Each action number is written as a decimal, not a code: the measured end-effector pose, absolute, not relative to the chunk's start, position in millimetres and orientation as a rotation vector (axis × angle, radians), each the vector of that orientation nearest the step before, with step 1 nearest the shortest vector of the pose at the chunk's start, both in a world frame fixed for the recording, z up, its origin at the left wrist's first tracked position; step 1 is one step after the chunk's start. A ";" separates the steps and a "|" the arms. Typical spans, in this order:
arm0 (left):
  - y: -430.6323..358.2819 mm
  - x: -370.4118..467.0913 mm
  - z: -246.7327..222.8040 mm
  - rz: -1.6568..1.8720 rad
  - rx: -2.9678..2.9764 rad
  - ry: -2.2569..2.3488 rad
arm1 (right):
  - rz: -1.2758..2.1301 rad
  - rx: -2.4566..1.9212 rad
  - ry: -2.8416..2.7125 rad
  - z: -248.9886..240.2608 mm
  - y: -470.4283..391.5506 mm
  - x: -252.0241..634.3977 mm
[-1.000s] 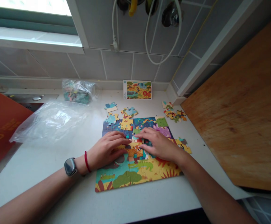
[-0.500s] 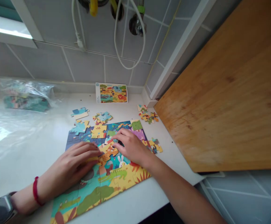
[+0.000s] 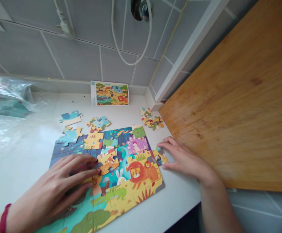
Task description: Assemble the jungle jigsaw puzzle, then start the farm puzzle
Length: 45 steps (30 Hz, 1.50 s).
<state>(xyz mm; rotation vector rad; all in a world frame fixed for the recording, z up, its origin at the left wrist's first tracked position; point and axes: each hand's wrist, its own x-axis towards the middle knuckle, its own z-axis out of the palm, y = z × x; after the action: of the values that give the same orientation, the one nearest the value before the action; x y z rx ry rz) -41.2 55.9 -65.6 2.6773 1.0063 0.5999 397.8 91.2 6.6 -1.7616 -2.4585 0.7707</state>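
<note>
A jigsaw puzzle point(image 3: 116, 197) with animal pictures lies on the white counter. My left hand point(image 3: 60, 184) rests over its left part, fingers stretched out. Its fingertips touch the left edge of a loose leopard piece point(image 3: 109, 164), which lies on top of the assembled picture. At the puzzle's right edge, my right hand point(image 3: 182, 158) has thumb and fingers apart around some yellow puzzle pieces point(image 3: 160, 158); firm contact cannot be made out. Red lions and a white rabbit show between the hands. A yellow piece point(image 3: 94, 140) and a blue piece point(image 3: 70, 135) overlap the puzzle's top edge.
A picture card point(image 3: 111, 94) leans against the back wall. Loose pieces lie behind the puzzle point(image 3: 71, 118) and near the corner point(image 3: 152, 119). A clear plastic bag point(image 3: 9, 100) is at left. A wooden board point(image 3: 240, 106) borders the right side; a white cable point(image 3: 131, 64) hangs above.
My right hand has left the puzzle's middle and moved right to the yellow pieces at its edge, uncovering the lions. My left hand stays by the leopard piece. The view has shifted.
</note>
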 end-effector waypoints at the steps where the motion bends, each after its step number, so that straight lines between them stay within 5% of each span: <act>1: 55.2 -42.1 -67.7 0.567 2.692 1.044 | 0.784 -1.778 -2.444 3.8 90.1 398.1; 10: 59.5 -40.4 -67.6 0.576 2.802 1.090 | 0.851 -1.893 -2.055 -8.2 89.3 404.1; 16: 62.5 -35.8 -59.4 0.672 2.716 1.045 | 0.883 -1.602 -1.595 -8.5 83.6 392.7; 29: 62.2 -34.3 -45.3 0.963 2.244 1.031 | 1.776 -1.195 -1.502 -4.7 106.2 242.2; 45: 58.1 -31.1 -42.4 1.110 2.204 1.058 | 1.807 -1.077 -1.371 -34.1 92.4 221.9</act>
<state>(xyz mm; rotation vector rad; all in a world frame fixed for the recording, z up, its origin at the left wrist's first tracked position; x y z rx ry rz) -31.1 58.1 -42.4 2.2041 1.0584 1.1105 221.9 92.4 -34.1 -1.0772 -1.3710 1.8071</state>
